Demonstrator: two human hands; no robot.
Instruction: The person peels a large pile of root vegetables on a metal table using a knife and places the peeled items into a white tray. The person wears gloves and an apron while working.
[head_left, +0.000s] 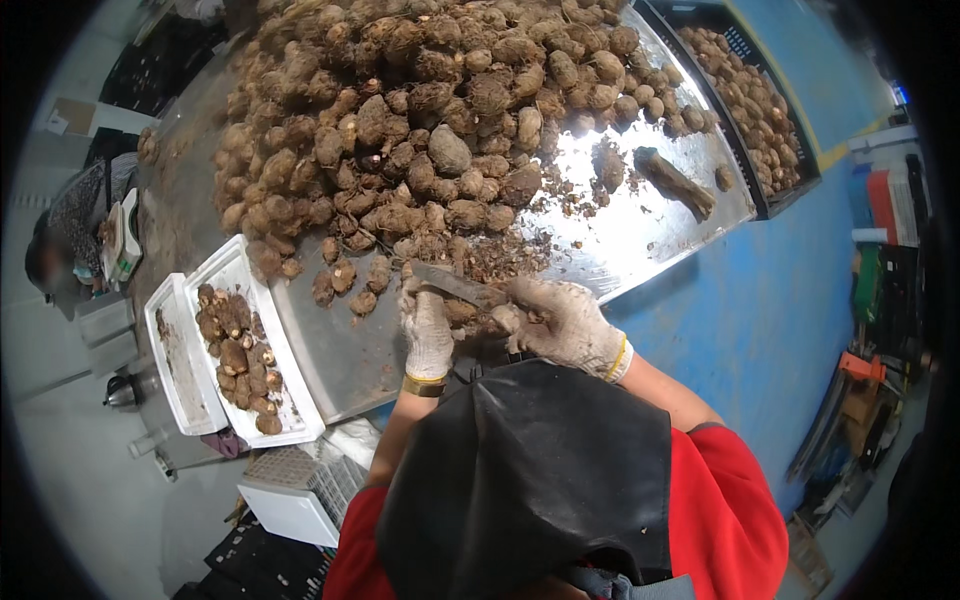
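Observation:
My left hand (429, 334), in a soiled white knit glove, holds a brown taro-like corm (459, 312) low over the near edge of the metal table. In my right hand (574, 326), gloved the same way, is a knife (454, 285); its handle is hidden by the fingers. The flat blade lies across the top of the corm, its far end close to my left fingertips. A pale rounded piece (508, 318) shows by my right fingers; whether it belongs to the same corm is unclear. Just beyond my hands rises a large heap of hairy corms (450, 150).
Two white trays (289, 375) stand at the left, one with several corms (244, 360). A dark, stick-like piece (675, 184) and peel scraps (517, 255) lie on the metal table (345, 360). A full black crate (806, 161) is at right. Another person (75, 217) is at far left.

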